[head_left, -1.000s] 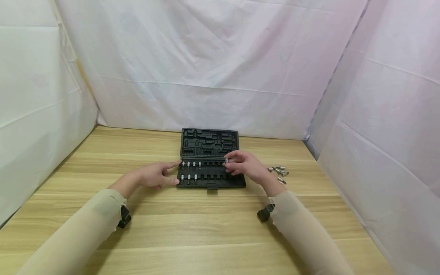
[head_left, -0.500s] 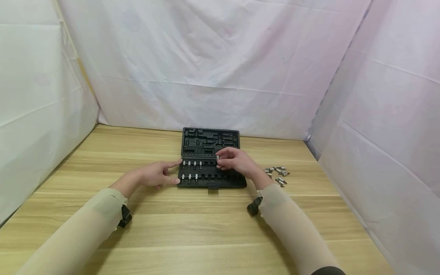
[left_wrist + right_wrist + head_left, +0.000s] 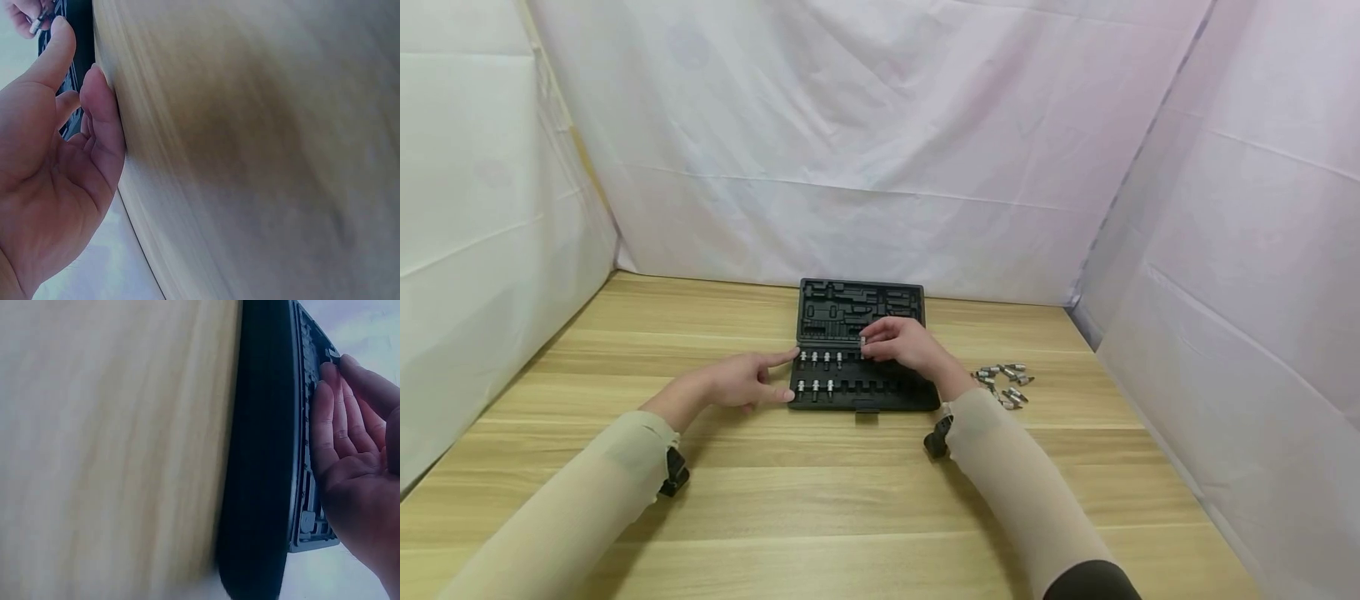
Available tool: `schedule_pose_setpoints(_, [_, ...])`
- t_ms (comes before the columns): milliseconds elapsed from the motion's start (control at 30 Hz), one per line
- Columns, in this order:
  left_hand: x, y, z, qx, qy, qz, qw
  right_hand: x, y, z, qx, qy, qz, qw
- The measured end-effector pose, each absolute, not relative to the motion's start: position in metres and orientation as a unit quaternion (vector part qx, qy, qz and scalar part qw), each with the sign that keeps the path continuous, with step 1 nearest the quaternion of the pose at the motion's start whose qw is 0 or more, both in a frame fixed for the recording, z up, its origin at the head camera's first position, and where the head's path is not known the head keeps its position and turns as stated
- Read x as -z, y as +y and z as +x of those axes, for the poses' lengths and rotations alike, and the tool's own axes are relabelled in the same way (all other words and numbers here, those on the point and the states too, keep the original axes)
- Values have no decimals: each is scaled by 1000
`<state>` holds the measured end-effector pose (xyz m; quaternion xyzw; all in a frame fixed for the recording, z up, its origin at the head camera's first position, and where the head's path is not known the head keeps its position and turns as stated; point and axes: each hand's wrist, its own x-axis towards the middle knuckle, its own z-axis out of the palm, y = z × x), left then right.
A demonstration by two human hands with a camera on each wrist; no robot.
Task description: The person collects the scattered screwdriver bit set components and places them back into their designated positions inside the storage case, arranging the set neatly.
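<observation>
A black moulded tool case [image 3: 895,403] lies unfolded on the wooden table, its lid [image 3: 820,310] at the back. Several silver bit sockets [image 3: 827,358] stand in the back row's left slots, and 3 bit sockets [image 3: 816,387] fill the front row's left end. My left hand [image 3: 737,382] touches the case's left edge with extended thumb and index finger. Between thumb and fingertips, my right hand [image 3: 910,343] pinches a small silver bit socket [image 3: 862,342] above the back row, right of the seated ones. In the right wrist view the fingers [image 3: 322,415] partly hide the case.
Several loose bit sockets [image 3: 1009,373] lie in a pile on the table right of the case. A front latch [image 3: 867,411] sticks out from the case. White cloth [image 3: 865,150] hangs behind and at both sides of the wooden table [image 3: 820,508].
My right hand has moved left over the case's back row with the bit socket in its fingers, uncovering more of the loose pile. The left hand stays at the case's edge.
</observation>
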<state>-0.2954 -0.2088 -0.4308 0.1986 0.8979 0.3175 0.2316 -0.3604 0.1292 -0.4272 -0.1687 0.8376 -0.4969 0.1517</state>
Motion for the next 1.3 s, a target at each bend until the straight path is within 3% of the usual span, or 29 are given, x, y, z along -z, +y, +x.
schedule_pose_setpoints(1300, [431, -209, -295, -319, 897, 205, 226, 433, 106, -376, 329, 912, -208, 131])
